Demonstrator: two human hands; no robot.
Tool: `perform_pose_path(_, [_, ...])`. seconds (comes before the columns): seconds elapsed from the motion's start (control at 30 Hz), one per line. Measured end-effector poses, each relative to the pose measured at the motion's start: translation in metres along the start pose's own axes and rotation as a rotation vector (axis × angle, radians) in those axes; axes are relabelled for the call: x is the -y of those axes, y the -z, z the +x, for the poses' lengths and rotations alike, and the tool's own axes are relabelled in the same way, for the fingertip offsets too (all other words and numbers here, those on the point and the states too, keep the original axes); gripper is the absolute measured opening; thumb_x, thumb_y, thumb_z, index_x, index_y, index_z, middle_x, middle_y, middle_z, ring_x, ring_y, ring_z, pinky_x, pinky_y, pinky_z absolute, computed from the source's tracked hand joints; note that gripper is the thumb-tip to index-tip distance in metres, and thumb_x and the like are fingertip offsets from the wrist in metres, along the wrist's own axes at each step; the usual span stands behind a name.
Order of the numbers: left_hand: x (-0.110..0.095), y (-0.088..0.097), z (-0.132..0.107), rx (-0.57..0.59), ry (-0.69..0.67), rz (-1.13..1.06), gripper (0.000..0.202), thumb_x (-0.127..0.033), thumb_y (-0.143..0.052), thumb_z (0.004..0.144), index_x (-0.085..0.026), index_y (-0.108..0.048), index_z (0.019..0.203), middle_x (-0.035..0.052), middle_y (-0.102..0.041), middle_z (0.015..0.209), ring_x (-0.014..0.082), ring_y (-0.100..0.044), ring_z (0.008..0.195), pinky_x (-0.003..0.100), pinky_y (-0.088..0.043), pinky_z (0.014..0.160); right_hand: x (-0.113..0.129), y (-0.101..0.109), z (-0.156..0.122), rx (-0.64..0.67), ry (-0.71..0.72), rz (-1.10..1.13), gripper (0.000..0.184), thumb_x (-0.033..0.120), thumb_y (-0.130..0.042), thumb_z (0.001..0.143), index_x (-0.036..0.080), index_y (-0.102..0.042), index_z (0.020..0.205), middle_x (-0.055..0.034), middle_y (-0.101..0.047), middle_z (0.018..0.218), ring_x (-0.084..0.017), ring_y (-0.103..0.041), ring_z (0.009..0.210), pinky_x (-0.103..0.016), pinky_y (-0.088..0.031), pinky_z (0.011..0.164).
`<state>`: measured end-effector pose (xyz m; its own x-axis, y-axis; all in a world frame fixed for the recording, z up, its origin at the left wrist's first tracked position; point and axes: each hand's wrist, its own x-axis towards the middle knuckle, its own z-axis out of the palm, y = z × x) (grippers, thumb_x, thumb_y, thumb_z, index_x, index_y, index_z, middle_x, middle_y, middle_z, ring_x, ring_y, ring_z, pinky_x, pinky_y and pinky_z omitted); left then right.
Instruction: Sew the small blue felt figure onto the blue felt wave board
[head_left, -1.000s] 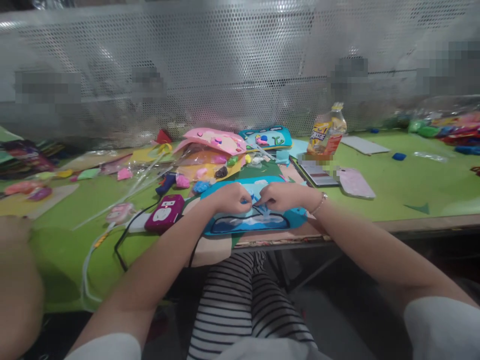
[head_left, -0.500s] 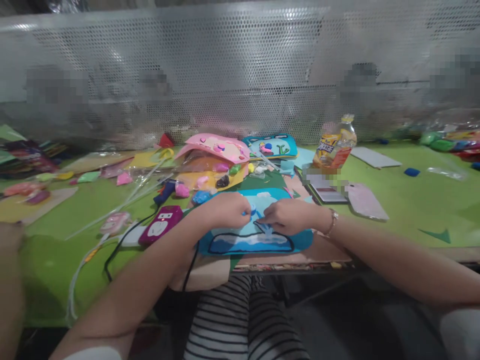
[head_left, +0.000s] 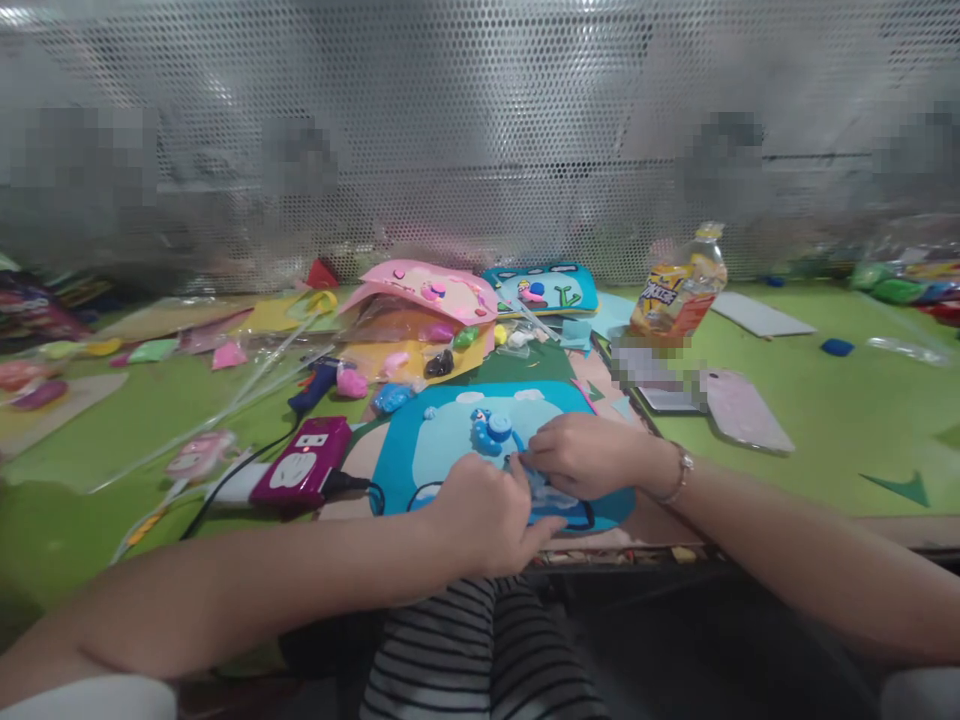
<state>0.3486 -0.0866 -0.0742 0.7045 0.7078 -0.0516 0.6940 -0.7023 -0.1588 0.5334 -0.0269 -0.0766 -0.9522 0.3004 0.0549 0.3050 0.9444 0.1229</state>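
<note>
A blue sheet (head_left: 442, 430) with light-blue, white and black clay shapes lies in front of me. On its middle is a blue clay snail-like figure (head_left: 491, 430) with a round coiled shell. My left hand (head_left: 484, 515) rests over the sheet's lower part, thumb and index finger apart, the fingertip touching just below the figure. Close beside it my right hand (head_left: 581, 455) presses its fingers together at the sheet, right of the figure. Whatever is between those fingertips is too small to make out. Part of a black-outlined shape is hidden under both hands.
A purple box-like device (head_left: 304, 465) with a cable and a glue gun (head_left: 311, 385) lie left. Clay lumps in wrap (head_left: 394, 398) sit behind. Farther back are a pink decorated sheet (head_left: 427, 285) and a blue one (head_left: 540, 290). A bottle (head_left: 679, 290) and a phone (head_left: 746, 410) are right.
My left hand has moved from the figure down and toward me, uncovering it, and its thumb and index finger have spread. My right hand stays near the same spot, fingers pressed together.
</note>
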Motion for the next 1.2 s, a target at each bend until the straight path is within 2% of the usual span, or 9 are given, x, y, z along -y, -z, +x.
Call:
perform_pose_path(0.1, [0.007,-0.001,0.002,0.004,0.019,-0.027,0.082,-0.058,-0.015,0.088,0.008,-0.049,0.124,0.0188,-0.063,0.064,0.0322,-0.063,0.063,0.04,-0.044,0.055,-0.001,-0.001,0.0,-0.028,-0.01,0.033,0.026,0.013,-0.044,0.079,0.012,-0.062,0.099,-0.0064,-0.057,0.071,-0.017,-0.051,0.063,-0.029,-0.037,0.06])
perform_pose_path(0.23, [0.014,-0.002,0.002,-0.029,0.029,-0.055,0.079,-0.057,-0.013,0.088,0.002,-0.055,0.119,0.0176,-0.063,0.063,0.0297,-0.063,0.062,0.036,-0.043,0.053,-0.001,0.0,-0.002,-0.007,-0.011,0.068,0.032,0.014,-0.045,0.08,0.012,-0.06,0.108,-0.0067,-0.058,0.072,-0.016,-0.051,0.062,-0.029,-0.037,0.059])
perform_pose_path(0.33, [0.017,-0.004,-0.001,-0.055,0.025,-0.056,0.076,-0.057,-0.012,0.089,-0.001,-0.057,0.117,0.0162,-0.063,0.062,0.0291,-0.063,0.06,0.035,-0.042,0.052,-0.005,0.003,-0.005,-0.049,-0.058,0.073,0.032,0.012,-0.043,0.081,0.014,-0.062,0.107,-0.0064,-0.058,0.072,-0.016,-0.051,0.065,-0.027,-0.036,0.059])
perform_pose_path(0.5, [0.018,-0.006,-0.004,-0.04,0.0,-0.065,0.075,-0.06,-0.019,0.087,-0.003,-0.05,0.126,0.0138,-0.064,0.063,0.0293,-0.063,0.061,0.035,-0.043,0.052,-0.019,0.005,-0.014,-0.127,-0.121,0.143,0.032,0.009,-0.04,0.081,0.015,-0.064,0.103,-0.0055,-0.057,0.071,-0.015,-0.052,0.067,-0.025,-0.036,0.058])
perform_pose_path(0.7, [0.017,-0.009,-0.004,-0.042,-0.016,-0.078,0.072,-0.061,-0.022,0.086,-0.007,-0.05,0.126,0.0129,-0.065,0.066,0.0293,-0.063,0.061,0.036,-0.044,0.053,-0.023,0.003,-0.014,-0.107,-0.157,0.219,0.035,0.008,-0.04,0.082,0.015,-0.066,0.105,-0.0054,-0.058,0.072,-0.013,-0.053,0.067,-0.024,-0.039,0.058])
perform_pose_path(1.0, [0.015,-0.013,-0.004,-0.07,-0.058,-0.003,0.073,-0.057,-0.023,0.088,-0.003,-0.048,0.129,0.014,-0.064,0.061,0.0304,-0.063,0.059,0.037,-0.044,0.052,-0.022,0.008,-0.014,-0.113,-0.173,0.227,0.033,0.01,-0.041,0.083,0.014,-0.067,0.103,-0.0059,-0.06,0.073,-0.013,-0.054,0.068,-0.023,-0.039,0.06])
perform_pose_path(1.2, [0.014,-0.011,-0.005,-0.059,-0.02,0.004,0.069,-0.055,-0.025,0.088,-0.006,-0.049,0.13,0.0141,-0.066,0.064,0.031,-0.064,0.06,0.04,-0.045,0.053,-0.024,0.007,-0.016,-0.121,-0.204,0.205,0.032,0.009,-0.042,0.082,0.015,-0.067,0.102,-0.0056,-0.061,0.074,-0.013,-0.054,0.07,-0.023,-0.04,0.062])
